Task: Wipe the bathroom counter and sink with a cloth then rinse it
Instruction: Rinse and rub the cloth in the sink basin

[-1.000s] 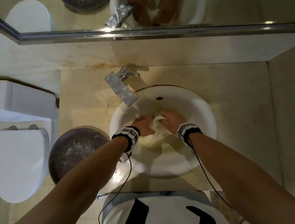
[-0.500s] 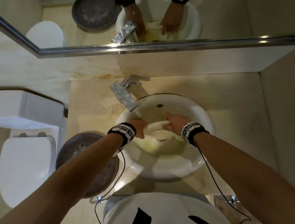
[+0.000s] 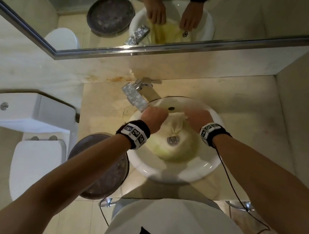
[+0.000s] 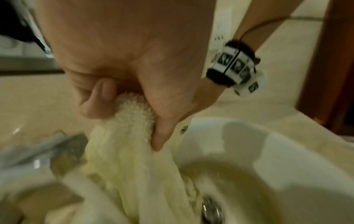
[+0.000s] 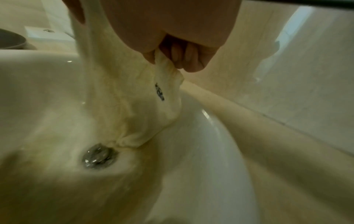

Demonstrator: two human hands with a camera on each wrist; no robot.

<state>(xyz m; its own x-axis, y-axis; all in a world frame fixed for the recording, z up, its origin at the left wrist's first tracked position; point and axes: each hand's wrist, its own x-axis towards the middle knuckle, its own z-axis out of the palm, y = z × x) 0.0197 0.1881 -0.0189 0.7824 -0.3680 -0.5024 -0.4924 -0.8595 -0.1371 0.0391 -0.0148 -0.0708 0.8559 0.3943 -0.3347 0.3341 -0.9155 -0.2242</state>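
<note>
A pale yellow cloth (image 3: 176, 125) hangs stretched between both hands over the white round sink (image 3: 208, 168). My left hand (image 3: 153, 117) grips one top corner of the cloth (image 4: 134, 151), fingers curled round it, just beside the tap. My right hand (image 3: 197, 119) pinches the other corner of the cloth (image 5: 134, 97). The cloth's lower end droops to the metal drain (image 5: 97, 157), also seen as the drain (image 3: 173, 139) in the head view. The beige counter (image 3: 248, 118) surrounds the sink.
A chrome tap (image 3: 134, 97) juts over the sink's left rim. A dark round bowl (image 3: 106, 169) sits on the counter left of the sink. A white toilet (image 3: 32, 159) stands at the left. A mirror (image 3: 163, 19) runs along the back wall.
The hands have drawn apart and lifted, so the bunched cloth is now spread and hanging between them. The view has shifted slightly.
</note>
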